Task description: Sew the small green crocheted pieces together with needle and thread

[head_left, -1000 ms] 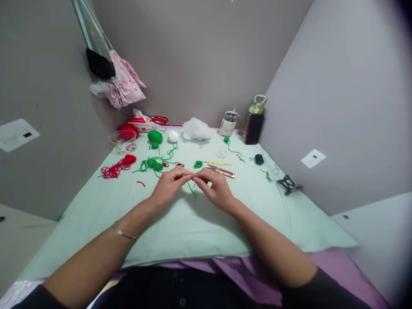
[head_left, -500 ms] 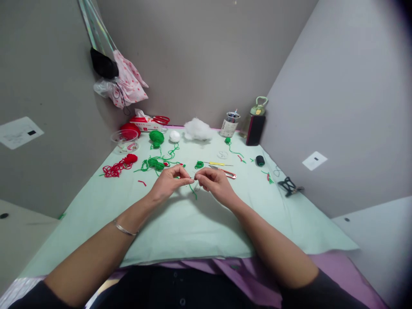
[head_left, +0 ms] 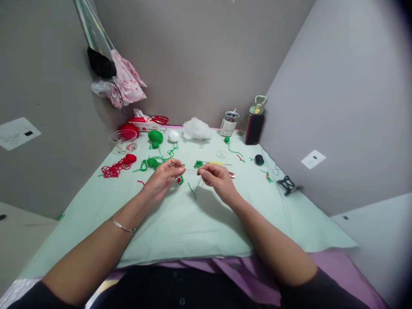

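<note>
Fingertips pinched, my left hand (head_left: 165,176) and my right hand (head_left: 217,178) face each other above the table, a short gap between them. A thin thread (head_left: 191,169) stretches across that gap; part of it could be a needle, I cannot tell. Dark loops of thread (head_left: 200,183) hang beneath my right hand. Below my left fingers shows a small green and red yarn piece (head_left: 180,180). A cut strand of green yarn (head_left: 192,191) lies between the hands. Partly behind my right hand are orange-handled thread snips (head_left: 232,175) and a yellow crochet hook (head_left: 216,163).
Green yarn (head_left: 151,163), red yarn (head_left: 117,167) and a clear tub (head_left: 124,141) are at left. White stuffing (head_left: 197,128), a pen can (head_left: 229,124) and a phone (head_left: 255,129) line the back. A black thread spool (head_left: 259,159) and black clip (head_left: 289,186) sit right.
My hands have moved apart, the left one going left, and the thin thread now shows stretched between them. More of the green and red piece is visible.
</note>
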Available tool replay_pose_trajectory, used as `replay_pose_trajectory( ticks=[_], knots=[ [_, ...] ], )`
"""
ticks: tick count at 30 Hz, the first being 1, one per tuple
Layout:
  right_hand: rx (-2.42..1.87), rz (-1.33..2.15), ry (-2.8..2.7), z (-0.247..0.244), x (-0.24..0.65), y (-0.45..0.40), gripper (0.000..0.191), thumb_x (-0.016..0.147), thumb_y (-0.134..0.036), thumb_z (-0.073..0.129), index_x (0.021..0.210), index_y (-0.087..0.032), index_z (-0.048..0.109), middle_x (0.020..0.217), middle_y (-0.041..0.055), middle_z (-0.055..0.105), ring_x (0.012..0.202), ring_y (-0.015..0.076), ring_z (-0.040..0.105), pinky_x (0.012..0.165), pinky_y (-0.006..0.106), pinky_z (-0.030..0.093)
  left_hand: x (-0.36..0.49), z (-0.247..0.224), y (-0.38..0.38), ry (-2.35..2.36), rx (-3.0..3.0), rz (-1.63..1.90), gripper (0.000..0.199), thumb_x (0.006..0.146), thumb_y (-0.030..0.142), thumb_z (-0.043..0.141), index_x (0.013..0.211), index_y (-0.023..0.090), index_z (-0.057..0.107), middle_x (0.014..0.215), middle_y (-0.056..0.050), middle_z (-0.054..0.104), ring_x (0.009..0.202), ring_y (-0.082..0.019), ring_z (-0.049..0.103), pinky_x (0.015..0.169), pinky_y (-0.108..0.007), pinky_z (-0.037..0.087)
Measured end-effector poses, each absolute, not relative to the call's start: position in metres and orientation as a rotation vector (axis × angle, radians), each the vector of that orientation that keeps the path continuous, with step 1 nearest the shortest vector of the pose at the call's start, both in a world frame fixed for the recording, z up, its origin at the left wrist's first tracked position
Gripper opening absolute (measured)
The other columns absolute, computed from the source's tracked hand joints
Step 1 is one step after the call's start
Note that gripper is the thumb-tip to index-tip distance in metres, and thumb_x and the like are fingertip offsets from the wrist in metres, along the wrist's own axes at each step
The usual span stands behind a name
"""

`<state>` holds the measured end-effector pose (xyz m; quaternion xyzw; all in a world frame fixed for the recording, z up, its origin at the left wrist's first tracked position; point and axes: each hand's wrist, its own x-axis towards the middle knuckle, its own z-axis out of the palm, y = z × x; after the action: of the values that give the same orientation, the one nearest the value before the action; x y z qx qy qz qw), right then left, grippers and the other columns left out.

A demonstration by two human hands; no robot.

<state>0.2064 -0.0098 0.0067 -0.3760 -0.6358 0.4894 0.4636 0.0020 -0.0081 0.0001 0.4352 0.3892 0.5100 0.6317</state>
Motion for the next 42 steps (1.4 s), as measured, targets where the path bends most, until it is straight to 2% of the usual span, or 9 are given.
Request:
replay_pose_trajectory(
  ticks=[5,12,17,21,25,28,31,36,42],
  knots=[
    [-0.923,1.199,-1.475,0.008,0.207,-0.009,0.028,0.083,-0.044,0.070,0.077,-0.017,0.066,0.058,-0.0048,0.045,0.054,0.0090,0.035,0.052,0.026,0.026,0.003,-0.004,-0.007,1.002,1.296,1.096,0.021,0.072,0.036,0.081,0.087,0.021,0.077,0.087,-0.002,0.070,0.077,-0.015,0.059,0.075,-0.031,0.045],
    [-0.960,1.151,-1.407,0.010,0.210,-0.007,0.027,0.083,-0.043,0.071,0.078,-0.017,0.066,0.059,-0.0041,0.048,0.054,0.0092,0.039,0.051,0.025,0.029,0.006,-0.005,-0.009,1.046,1.395,0.953,0.026,0.071,0.043,0.083,0.082,0.020,0.079,0.083,-0.005,0.074,0.078,-0.020,0.063,0.076,-0.033,0.047],
    [-0.994,1.091,-1.443,0.007,0.212,-0.005,0.024,0.087,-0.040,0.067,0.079,-0.017,0.065,0.060,-0.0040,0.048,0.054,0.0095,0.041,0.051,0.024,0.031,0.004,-0.004,-0.008,0.822,1.139,0.956,0.024,0.074,0.040,0.084,0.078,0.018,0.075,0.082,-0.002,0.068,0.079,-0.016,0.062,0.092,-0.036,0.052],
    [-0.937,0.743,-1.720,-0.002,0.207,-0.009,0.021,0.095,-0.031,0.058,0.081,-0.018,0.065,0.069,0.0005,0.058,0.062,0.0125,0.050,0.058,0.026,0.040,0.000,0.003,-0.008,0.662,0.932,1.001,0.026,0.076,0.037,0.084,0.075,0.014,0.072,0.078,-0.001,0.062,0.077,-0.012,0.060,0.095,-0.034,0.054],
    [-0.715,0.279,-2.101,-0.014,0.198,-0.018,0.023,0.103,-0.025,0.049,0.092,-0.018,0.068,0.076,0.0046,0.062,0.070,0.0150,0.055,0.067,0.027,0.044,0.000,0.001,-0.007,0.690,0.875,1.037,0.027,0.072,0.036,0.088,0.078,0.014,0.075,0.075,0.000,0.061,0.071,-0.010,0.057,0.079,-0.024,0.052],
    [-0.651,0.157,-2.196,-0.019,0.194,-0.022,0.024,0.105,-0.023,0.045,0.097,-0.019,0.068,0.079,0.0058,0.064,0.072,0.0153,0.057,0.068,0.026,0.046,0.004,-0.004,-0.009,0.813,0.940,1.023,0.029,0.067,0.038,0.089,0.081,0.015,0.079,0.074,-0.001,0.064,0.071,-0.011,0.056,0.074,-0.024,0.048],
    [-0.640,0.250,-2.121,-0.019,0.194,-0.022,0.021,0.103,-0.021,0.049,0.096,-0.018,0.068,0.080,0.0055,0.066,0.072,0.0143,0.058,0.067,0.026,0.046,0.009,-0.007,-0.011,0.942,1.194,1.043,0.026,0.071,0.041,0.085,0.083,0.017,0.081,0.082,-0.004,0.071,0.080,-0.017,0.059,0.080,-0.029,0.046],
    [-0.842,0.610,-1.948,-0.010,0.199,-0.016,0.017,0.097,-0.023,0.058,0.086,-0.017,0.070,0.077,0.0034,0.068,0.068,0.0132,0.057,0.064,0.024,0.043,0.011,-0.007,-0.015,1.060,1.709,1.164,0.021,0.084,0.039,0.071,0.082,0.021,0.081,0.085,-0.005,0.070,0.088,-0.021,0.059,0.089,-0.035,0.043],
    [-1.006,0.986,-1.795,-0.001,0.201,-0.013,0.022,0.091,-0.031,0.059,0.079,-0.016,0.069,0.064,-0.0006,0.059,0.059,0.0115,0.050,0.058,0.024,0.037,0.009,-0.012,-0.013,1.034,1.785,1.125,0.018,0.084,0.035,0.070,0.082,0.021,0.081,0.086,-0.006,0.068,0.088,-0.023,0.061,0.086,-0.036,0.045]
  ],
)
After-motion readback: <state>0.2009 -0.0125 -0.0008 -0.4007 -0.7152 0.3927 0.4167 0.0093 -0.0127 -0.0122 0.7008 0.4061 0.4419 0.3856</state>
